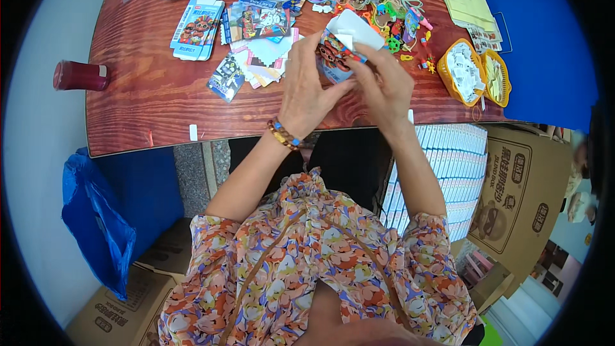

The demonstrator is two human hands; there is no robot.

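Over the middle of the table I hold a small printed carton (pixel 332 55) with a white flap (pixel 360 29) standing open at its top. My left hand (pixel 303 86) is wrapped round its left side. The fingers of my right hand (pixel 388 87) are bent against the carton's right edge by the opening; a small white piece shows there, and I cannot tell whether it is inside. Left of my hands lie picture cards (pixel 266 22), pale scallop-edged cards (pixel 262 53) and a dark blue packet (pixel 226 78). Light blue cartons (pixel 197 28) lie farther left.
Colourful small trinkets (pixel 375 0) are heaped at the back. Yellow baskets (pixel 479 93) hold paper slips at the right, near pale yellow sheets (pixel 471 9). A dark red jar (pixel 81 75) stands at the left edge. Below the table are a box of stacked small cartons (pixel 448 166) and a blue bag (pixel 96 218).
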